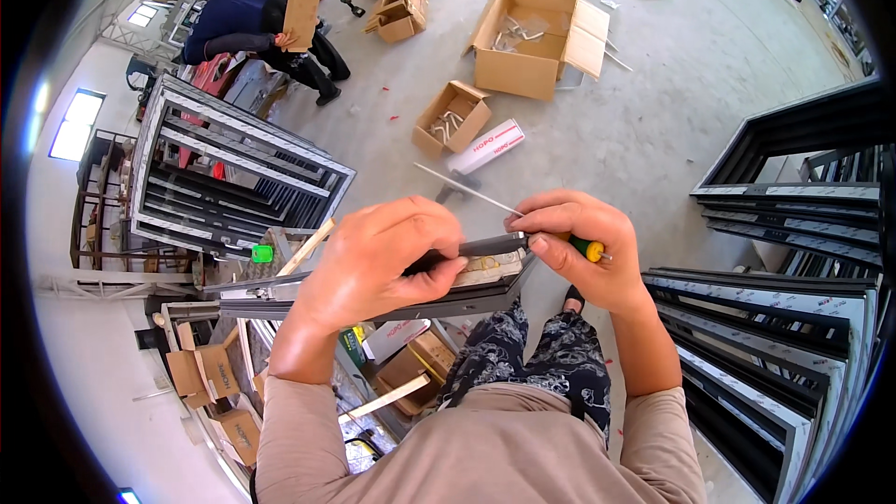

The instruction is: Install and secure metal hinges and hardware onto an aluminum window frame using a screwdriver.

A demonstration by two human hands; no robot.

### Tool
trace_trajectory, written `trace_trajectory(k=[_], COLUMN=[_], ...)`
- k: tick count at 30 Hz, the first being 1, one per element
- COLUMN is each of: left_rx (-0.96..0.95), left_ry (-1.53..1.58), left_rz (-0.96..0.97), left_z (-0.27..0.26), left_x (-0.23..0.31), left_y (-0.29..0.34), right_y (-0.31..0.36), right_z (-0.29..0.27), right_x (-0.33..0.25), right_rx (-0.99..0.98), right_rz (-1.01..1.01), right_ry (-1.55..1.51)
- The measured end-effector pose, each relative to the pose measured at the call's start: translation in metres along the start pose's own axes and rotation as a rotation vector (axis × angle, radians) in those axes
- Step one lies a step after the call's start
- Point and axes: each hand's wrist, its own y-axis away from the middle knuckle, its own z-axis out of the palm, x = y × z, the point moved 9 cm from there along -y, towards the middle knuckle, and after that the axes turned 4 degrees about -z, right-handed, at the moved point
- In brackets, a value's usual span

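In front of my chest lies a dark metal frame profile (457, 301), running left to right below both hands. My left hand (378, 261) is closed, thumb and fingers pinching a black strip (495, 245) just above the profile. My right hand (588, 243) is curled round a screwdriver (590, 247) with a yellow and green handle. Its long thin shaft points away to the far left, past my left fingers. The right thumb and fingertips are also at the right end of the black strip; whether they grip it I cannot tell.
Dark window frames (238, 173) stand at left, with more frames (756, 336) stacked at right. Open cardboard boxes (527, 70) and a white-and-red carton (487, 145) lie on the floor ahead. Two people work at far left, one holding a cardboard sheet (302, 14). A green item (262, 253) lies nearby.
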Motion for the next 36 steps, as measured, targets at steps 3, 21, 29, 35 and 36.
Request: trace_trajectory(k=[3, 21, 29, 35, 36], left_rx=[0.002, -0.205, -0.222, -0.219, -0.215], left_ry=[0.017, 1.214, 1.362, 1.438, 1.533], left_rz=[0.011, -0.444, -0.562, -0.530, -0.458], left_z=[-0.001, 0.018, 0.022, 0.023, 0.020], left_x=[0.000, -0.068, -0.065, -0.070, -0.066], left_y=[-0.001, -0.005, -0.005, -0.004, -0.006], right_y=[-0.001, 0.000, 0.002, 0.005, 0.006], right_z=[0.002, 0.009, 0.012, 0.013, 0.013], right_x=[-0.006, -0.013, -0.009, -0.008, -0.008], right_rx=[0.019, 0.290, 0.270, 0.261, 0.282], right_rz=[-0.110, -0.380, -0.319, -0.334, -0.325], right_ry=[0.079, 0.371, 0.329, 0.388, 0.388])
